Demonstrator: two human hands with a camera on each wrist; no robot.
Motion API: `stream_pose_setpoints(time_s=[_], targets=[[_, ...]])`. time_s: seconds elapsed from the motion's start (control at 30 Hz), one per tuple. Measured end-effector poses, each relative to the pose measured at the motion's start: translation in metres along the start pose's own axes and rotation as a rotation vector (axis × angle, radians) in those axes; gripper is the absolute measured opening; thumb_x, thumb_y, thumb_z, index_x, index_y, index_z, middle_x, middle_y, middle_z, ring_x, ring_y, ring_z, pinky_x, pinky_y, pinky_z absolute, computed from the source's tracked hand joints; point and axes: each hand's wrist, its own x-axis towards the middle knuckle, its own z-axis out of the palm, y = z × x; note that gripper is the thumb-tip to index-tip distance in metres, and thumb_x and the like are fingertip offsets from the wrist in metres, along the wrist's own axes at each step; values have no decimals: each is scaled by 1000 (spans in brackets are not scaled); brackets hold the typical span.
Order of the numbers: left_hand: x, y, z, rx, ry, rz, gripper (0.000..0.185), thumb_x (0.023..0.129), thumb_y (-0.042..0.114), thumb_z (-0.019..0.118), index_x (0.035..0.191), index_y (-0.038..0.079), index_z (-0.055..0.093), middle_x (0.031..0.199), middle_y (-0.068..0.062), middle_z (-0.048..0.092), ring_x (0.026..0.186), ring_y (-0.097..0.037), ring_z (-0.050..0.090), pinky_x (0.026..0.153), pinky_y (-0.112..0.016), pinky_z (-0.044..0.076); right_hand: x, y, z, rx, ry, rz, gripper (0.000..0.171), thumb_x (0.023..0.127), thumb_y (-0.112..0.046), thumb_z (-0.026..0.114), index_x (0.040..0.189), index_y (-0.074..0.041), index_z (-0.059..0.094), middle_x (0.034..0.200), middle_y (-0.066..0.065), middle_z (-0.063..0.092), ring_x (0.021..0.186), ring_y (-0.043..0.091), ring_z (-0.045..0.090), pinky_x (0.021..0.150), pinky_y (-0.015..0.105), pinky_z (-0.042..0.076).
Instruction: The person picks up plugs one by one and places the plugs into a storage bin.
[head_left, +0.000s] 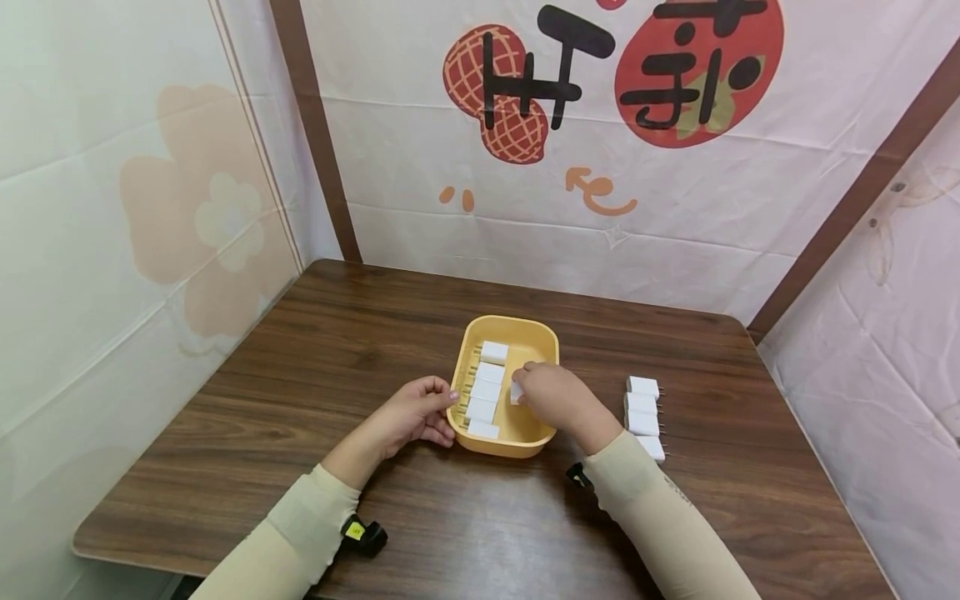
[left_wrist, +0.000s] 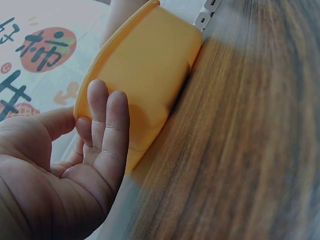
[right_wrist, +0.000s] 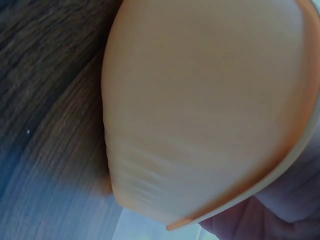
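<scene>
A yellow plastic bin (head_left: 510, 450) sits on the table between the hands. My left hand (head_left: 416, 411) pinches its left rim, thumb on the edge; in the left wrist view two fingers of the left hand (left_wrist: 60, 165) lie against the bin's outer wall (left_wrist: 150, 65). Inside, several white charger plugs (head_left: 487, 390) form a column along the left side, prongs facing left. Over the bin's right half, my right hand (head_left: 558, 398) holds another white charger plug (head_left: 515, 393), mostly hidden by the fingers. The bin's wall (right_wrist: 200, 100) blocks most of the right hand (right_wrist: 245, 222) in the right wrist view.
To the right of the bin, several more white charger plugs (head_left: 642, 423) stand in a column on the brown wooden table (head_left: 360, 333), prongs facing right. Printed fabric walls (head_left: 420, 225) enclose the table at the back and sides.
</scene>
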Motion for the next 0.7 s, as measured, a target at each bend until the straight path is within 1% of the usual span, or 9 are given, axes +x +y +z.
stream_pose_setpoints(time_s=[0.47, 0.7], targets=[[3, -1, 1, 2, 10, 4, 25, 105, 24, 60, 112, 3, 49, 78, -10, 66, 66, -20, 70, 68, -40, 64, 2, 3, 3, 0, -9, 17, 23, 97, -20, 72, 115, -5, 69, 100, 7, 67, 89, 22, 66, 78, 38, 58], [6, 0, 3, 0, 14, 5, 25, 105, 24, 60, 112, 2, 49, 79, -10, 66, 66, -20, 70, 68, -40, 64, 3, 6, 5, -1, -14, 21, 23, 97, -21, 73, 114, -6, 69, 98, 6, 68, 86, 21, 66, 75, 37, 58]])
